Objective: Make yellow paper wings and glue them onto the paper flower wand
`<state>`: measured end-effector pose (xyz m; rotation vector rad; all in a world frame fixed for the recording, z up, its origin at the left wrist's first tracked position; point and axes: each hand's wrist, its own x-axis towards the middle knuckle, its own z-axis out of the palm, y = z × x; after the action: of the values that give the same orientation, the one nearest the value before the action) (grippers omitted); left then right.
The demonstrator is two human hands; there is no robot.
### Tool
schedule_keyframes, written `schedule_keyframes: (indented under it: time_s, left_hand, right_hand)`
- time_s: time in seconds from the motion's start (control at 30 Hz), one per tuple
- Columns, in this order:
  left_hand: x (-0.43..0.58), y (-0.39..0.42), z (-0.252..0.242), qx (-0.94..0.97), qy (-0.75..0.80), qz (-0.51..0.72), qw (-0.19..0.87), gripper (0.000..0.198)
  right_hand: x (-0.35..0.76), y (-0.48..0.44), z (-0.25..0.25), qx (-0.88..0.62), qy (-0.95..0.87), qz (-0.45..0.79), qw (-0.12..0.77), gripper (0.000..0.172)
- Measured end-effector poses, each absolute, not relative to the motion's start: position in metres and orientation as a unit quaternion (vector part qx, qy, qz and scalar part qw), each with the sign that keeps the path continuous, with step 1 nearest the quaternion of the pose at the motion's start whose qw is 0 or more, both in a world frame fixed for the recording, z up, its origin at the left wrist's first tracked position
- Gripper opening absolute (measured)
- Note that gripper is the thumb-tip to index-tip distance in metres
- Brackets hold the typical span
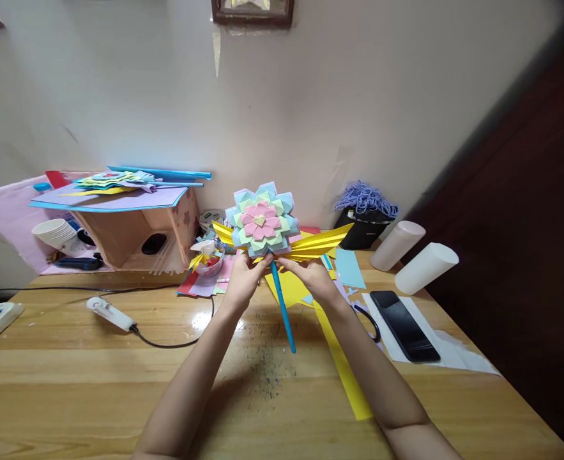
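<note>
A layered paper flower [261, 220] in blue, green and pink sits on a blue stick [283, 313] that slants down toward the table. Yellow pleated paper wings [316, 244] spread out behind the flower on both sides. My left hand [243, 279] pinches the base of the flower from the left. My right hand [310, 276] grips the yellow pleated paper just right of the stick. Both hands are closed on the craft, held above the wooden table [94, 383].
A yellow paper strip [343, 370] lies under my right arm. A black phone [405, 325] rests on white paper at right, near two white cylinders [413, 257]. A glue gun [110, 313] with cord, a cardboard box [133, 236], paper cups [56, 233] and paper scraps lie at left.
</note>
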<state>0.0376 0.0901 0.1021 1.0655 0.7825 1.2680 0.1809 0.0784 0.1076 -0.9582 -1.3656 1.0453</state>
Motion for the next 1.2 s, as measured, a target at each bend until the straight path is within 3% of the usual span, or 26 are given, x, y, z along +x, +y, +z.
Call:
schedule_keyframes:
  time_s: [0.13, 0.37, 0.77, 1.0, 1.2]
  left_hand:
    - [0.037, 0.090, 0.105, 0.463, 0.354, 0.549, 0.599, 0.034]
    - [0.034, 0.090, 0.105, 0.491, 0.345, 0.521, 0.607, 0.035]
    - [0.041, 0.091, 0.103, 0.501, 0.345, 0.536, 0.585, 0.030]
    - [0.042, 0.092, 0.102, 0.490, 0.351, 0.544, 0.583, 0.030]
    - [0.040, 0.093, 0.101, 0.515, 0.355, 0.515, 0.586, 0.028]
  right_hand:
    - [0.190, 0.075, 0.115, -0.421, -0.587, 0.452, 0.524, 0.022]
    - [0.215, 0.070, 0.125, -0.395, -0.615, 0.515, 0.448, 0.029]
    - [0.218, 0.085, 0.117, -0.414, -0.506, 0.523, 0.546, 0.037]
    - [0.217, 0.082, 0.122, -0.445, -0.538, 0.403, 0.592, 0.037]
    - [0.224, 0.081, 0.125, -0.424, -0.542, 0.287, 0.667, 0.024]
